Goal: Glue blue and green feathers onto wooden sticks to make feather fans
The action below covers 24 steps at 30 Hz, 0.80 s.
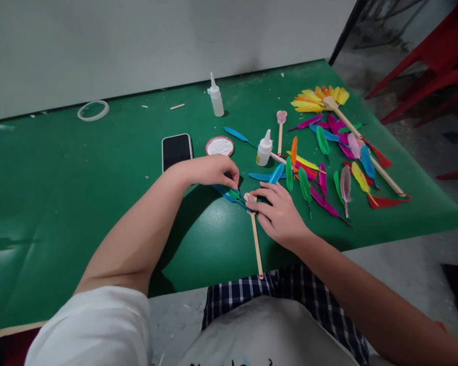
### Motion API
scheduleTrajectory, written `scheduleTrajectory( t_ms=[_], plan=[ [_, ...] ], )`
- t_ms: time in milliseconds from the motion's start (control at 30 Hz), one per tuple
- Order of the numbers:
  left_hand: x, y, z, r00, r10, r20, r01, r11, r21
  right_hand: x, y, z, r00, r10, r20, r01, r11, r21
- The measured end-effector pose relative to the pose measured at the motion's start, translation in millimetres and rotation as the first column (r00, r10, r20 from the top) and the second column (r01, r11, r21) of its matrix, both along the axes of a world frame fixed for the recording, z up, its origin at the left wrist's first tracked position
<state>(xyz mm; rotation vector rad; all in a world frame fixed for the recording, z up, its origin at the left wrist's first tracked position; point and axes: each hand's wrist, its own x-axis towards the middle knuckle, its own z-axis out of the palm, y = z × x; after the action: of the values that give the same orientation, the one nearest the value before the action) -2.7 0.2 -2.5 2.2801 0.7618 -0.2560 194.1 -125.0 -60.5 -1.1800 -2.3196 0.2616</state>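
Observation:
A wooden fan stick [256, 246] lies near the table's front edge, its rounded head pointing away from me. Several blue feathers [226, 193] and a bit of green fan out to the left of that head. My left hand [217, 169] is closed in a pinch over the feathers, on what looks like a blue feather's quill. From the right, my right hand [278, 213] grips the stick's head between thumb and fingers, partly hiding it. Just beyond are a small white glue bottle [264, 149] and a round lid with white paste [220, 146].
Loose coloured feathers [305, 185] spread to the right, below a finished yellow feather fan [316, 99]. A phone [176, 148], a second glue bottle [216, 99], another stick [280, 133] and a tape ring [93, 110] lie farther back. Red chairs [435, 61] stand beyond the table.

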Motion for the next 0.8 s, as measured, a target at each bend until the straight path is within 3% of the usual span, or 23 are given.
scheduleTrajectory(
  t_ms=[267, 533, 800],
  plan=[
    [-8.0, 0.9, 5.8, 0.997, 0.073, -0.023, -0.073, 0.997, 0.029, -0.7, -2.5, 5.8, 0.998, -0.006, 0.064, 0.001, 0.996, 0.086],
    [-34.2, 7.5, 16.3, 0.955, 0.296, -0.018, -0.287, 0.938, 0.192, -1.6, -2.6, 5.7, 0.999, 0.006, 0.047, -0.011, 0.995, 0.103],
    [-24.7, 5.7, 8.0, 0.965, 0.262, 0.016, -0.262, 0.964, -0.038, -1.2, -2.2, 4.1, 0.999, 0.025, 0.023, -0.028, 0.993, 0.115]
  ],
)
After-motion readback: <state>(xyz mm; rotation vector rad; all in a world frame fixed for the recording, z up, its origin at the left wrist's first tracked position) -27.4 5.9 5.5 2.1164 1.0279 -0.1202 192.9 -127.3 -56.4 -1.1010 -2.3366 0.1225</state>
